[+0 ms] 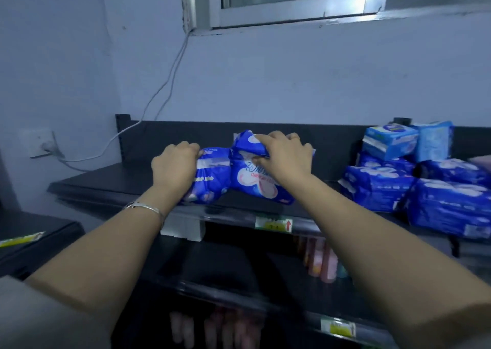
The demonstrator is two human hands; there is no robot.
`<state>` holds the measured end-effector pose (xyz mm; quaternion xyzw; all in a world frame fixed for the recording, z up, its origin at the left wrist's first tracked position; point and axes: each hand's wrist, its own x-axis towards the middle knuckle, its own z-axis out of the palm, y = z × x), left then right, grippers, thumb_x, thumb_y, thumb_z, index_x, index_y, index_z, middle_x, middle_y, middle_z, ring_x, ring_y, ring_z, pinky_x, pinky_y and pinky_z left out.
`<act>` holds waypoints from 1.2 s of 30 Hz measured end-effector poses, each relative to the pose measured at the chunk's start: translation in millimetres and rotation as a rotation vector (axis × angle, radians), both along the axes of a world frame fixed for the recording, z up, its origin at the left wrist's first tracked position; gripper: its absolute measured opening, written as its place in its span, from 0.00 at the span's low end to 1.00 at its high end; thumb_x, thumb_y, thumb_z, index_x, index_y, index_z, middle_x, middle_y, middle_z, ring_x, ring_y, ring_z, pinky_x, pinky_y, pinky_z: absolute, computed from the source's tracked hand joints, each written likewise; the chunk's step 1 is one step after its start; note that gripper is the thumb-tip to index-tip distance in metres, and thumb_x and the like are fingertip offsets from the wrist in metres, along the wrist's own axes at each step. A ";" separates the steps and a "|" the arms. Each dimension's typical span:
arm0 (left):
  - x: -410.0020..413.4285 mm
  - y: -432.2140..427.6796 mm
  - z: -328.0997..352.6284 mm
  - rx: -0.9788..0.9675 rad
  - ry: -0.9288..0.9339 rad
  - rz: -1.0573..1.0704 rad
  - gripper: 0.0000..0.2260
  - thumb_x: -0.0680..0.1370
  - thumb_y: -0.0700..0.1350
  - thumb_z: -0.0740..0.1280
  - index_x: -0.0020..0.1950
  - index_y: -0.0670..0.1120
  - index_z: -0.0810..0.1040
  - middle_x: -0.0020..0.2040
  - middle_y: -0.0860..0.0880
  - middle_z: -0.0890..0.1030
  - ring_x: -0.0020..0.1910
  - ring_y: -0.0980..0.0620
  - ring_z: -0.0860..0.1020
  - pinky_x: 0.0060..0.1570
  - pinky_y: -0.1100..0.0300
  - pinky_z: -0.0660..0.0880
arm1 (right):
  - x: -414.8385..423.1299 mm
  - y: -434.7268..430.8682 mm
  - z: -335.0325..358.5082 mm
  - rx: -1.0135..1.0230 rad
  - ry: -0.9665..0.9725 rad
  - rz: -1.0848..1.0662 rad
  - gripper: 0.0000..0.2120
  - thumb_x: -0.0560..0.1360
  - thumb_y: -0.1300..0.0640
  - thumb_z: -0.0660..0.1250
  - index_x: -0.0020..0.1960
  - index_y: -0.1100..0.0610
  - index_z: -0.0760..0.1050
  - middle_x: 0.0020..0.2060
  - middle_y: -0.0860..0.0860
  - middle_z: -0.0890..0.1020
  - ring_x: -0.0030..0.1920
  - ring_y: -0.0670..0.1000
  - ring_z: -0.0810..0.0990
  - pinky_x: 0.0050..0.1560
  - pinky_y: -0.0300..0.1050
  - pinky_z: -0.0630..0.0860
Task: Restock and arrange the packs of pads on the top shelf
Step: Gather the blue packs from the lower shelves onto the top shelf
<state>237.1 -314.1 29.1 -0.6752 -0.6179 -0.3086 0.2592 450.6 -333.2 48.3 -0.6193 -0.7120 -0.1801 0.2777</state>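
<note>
On the black top shelf (106, 181) of a shop rack, under a window, a person handles two dark-blue packs of pads standing side by side at mid-shelf. The left hand (175, 162) has its fingers curled over the upper end of the left pack (212, 181). The right hand (284, 154) pinches the crumpled top of the right pack (255, 184), with the thumb in front and the fingers behind. The two packs touch each other and lean towards the shelf's front edge, and they are not yet squared up.

Each pack looks light and soft. The glossy film wrapper dents under the fingers and is probably slippery. A grip across the padded body or its ends would likely hold better than one on the loose film, which bunches and could slide or tear.

By count, two packs are in hand. Well apart to the right lies a heap (446, 207) of what appear to be four more dark-blue packs, with two light-blue packs (390, 141) on top. Blur makes the dark-blue count uncertain. One price tag (273, 225) with a red arrow sits on the shelf's front edge below the right pack. Several pink bottles (321, 263) stand on the shelf beneath, too blurred to number.
</note>
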 end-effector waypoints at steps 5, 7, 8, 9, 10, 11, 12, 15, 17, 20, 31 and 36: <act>17.7 -40.4 -5.0 -0.100 0.036 -0.122 0.16 0.83 0.53 0.53 0.49 0.47 0.76 0.50 0.48 0.79 0.51 0.44 0.76 0.38 0.57 0.63 | 17.3 -62.7 1.3 -0.110 -0.057 -0.098 0.23 0.76 0.40 0.62 0.70 0.41 0.66 0.64 0.48 0.74 0.65 0.59 0.68 0.57 0.56 0.66; 33.4 -50.6 -12.2 -0.168 0.064 -0.174 0.16 0.83 0.53 0.52 0.48 0.48 0.76 0.49 0.48 0.80 0.49 0.45 0.77 0.37 0.57 0.63 | 29.5 -84.0 -0.6 -0.189 -0.083 -0.150 0.24 0.75 0.39 0.63 0.70 0.40 0.66 0.64 0.48 0.73 0.66 0.59 0.68 0.58 0.56 0.66; 42.9 -56.2 -17.0 -0.207 0.081 -0.190 0.16 0.83 0.54 0.52 0.49 0.48 0.76 0.49 0.48 0.80 0.49 0.45 0.78 0.37 0.57 0.64 | 36.4 -93.7 -4.5 -0.227 -0.086 -0.175 0.24 0.75 0.39 0.63 0.69 0.40 0.66 0.63 0.48 0.74 0.65 0.58 0.68 0.57 0.56 0.66; 51.1 -61.4 -22.1 -0.249 0.090 -0.204 0.16 0.83 0.54 0.52 0.50 0.49 0.76 0.49 0.48 0.80 0.49 0.45 0.78 0.37 0.57 0.64 | 42.0 -100.8 -8.7 -0.260 -0.089 -0.199 0.23 0.75 0.39 0.64 0.68 0.40 0.67 0.62 0.48 0.74 0.65 0.58 0.68 0.56 0.55 0.66; 63.6 -66.0 -29.6 -0.301 0.090 -0.234 0.16 0.83 0.54 0.52 0.51 0.50 0.76 0.50 0.48 0.80 0.49 0.45 0.78 0.38 0.57 0.64 | 50.9 -109.7 -14.1 -0.302 -0.092 -0.234 0.22 0.74 0.40 0.65 0.67 0.40 0.69 0.61 0.48 0.74 0.64 0.58 0.69 0.55 0.54 0.66; 75.8 -69.2 -38.0 -0.348 0.089 -0.261 0.16 0.83 0.54 0.52 0.53 0.50 0.77 0.51 0.48 0.80 0.50 0.44 0.78 0.39 0.57 0.64 | 60.2 -118.0 -20.2 -0.345 -0.091 -0.261 0.21 0.74 0.40 0.65 0.66 0.40 0.69 0.60 0.49 0.75 0.64 0.58 0.69 0.53 0.54 0.66; 82.7 -70.5 -45.6 -0.374 0.082 -0.274 0.16 0.83 0.54 0.52 0.54 0.51 0.77 0.52 0.48 0.80 0.51 0.44 0.78 0.40 0.57 0.64 | 66.4 -122.7 -26.2 -0.373 -0.092 -0.268 0.21 0.74 0.41 0.66 0.66 0.41 0.70 0.60 0.49 0.75 0.63 0.57 0.69 0.53 0.54 0.66; 111.6 -75.8 -71.0 -0.436 0.069 -0.334 0.15 0.83 0.54 0.53 0.56 0.51 0.77 0.53 0.47 0.80 0.52 0.44 0.78 0.42 0.57 0.66 | 90.0 -140.6 -46.4 -0.467 -0.084 -0.329 0.23 0.75 0.41 0.65 0.68 0.42 0.69 0.61 0.50 0.74 0.64 0.57 0.69 0.57 0.56 0.66; 135.1 -79.9 -92.4 -0.488 0.068 -0.380 0.14 0.83 0.54 0.54 0.57 0.51 0.77 0.55 0.47 0.80 0.54 0.45 0.77 0.43 0.57 0.66 | 110.8 -152.5 -65.2 -0.520 -0.071 -0.372 0.25 0.75 0.40 0.65 0.70 0.41 0.66 0.64 0.50 0.73 0.65 0.58 0.68 0.58 0.56 0.66; 170.8 -88.9 -122.5 -0.557 0.095 -0.433 0.14 0.83 0.52 0.55 0.55 0.49 0.78 0.54 0.47 0.80 0.53 0.45 0.78 0.41 0.58 0.67 | 145.4 -170.0 -97.1 -0.608 -0.044 -0.430 0.29 0.75 0.37 0.63 0.73 0.41 0.61 0.67 0.51 0.71 0.67 0.58 0.67 0.59 0.55 0.69; 249.4 -131.1 -247.5 -0.885 0.076 -0.413 0.12 0.82 0.48 0.55 0.54 0.48 0.77 0.56 0.45 0.79 0.56 0.41 0.77 0.52 0.54 0.71 | 237.1 -216.0 -239.1 -0.835 0.069 -0.517 0.29 0.75 0.37 0.64 0.73 0.41 0.62 0.66 0.52 0.74 0.67 0.58 0.68 0.59 0.55 0.69; 271.2 -153.1 -335.7 -1.004 0.054 -0.381 0.13 0.82 0.50 0.55 0.55 0.49 0.77 0.58 0.45 0.78 0.56 0.41 0.77 0.52 0.53 0.71 | 260.1 -224.4 -330.5 -0.924 0.074 -0.446 0.25 0.76 0.40 0.63 0.70 0.44 0.66 0.65 0.51 0.73 0.65 0.58 0.68 0.58 0.55 0.68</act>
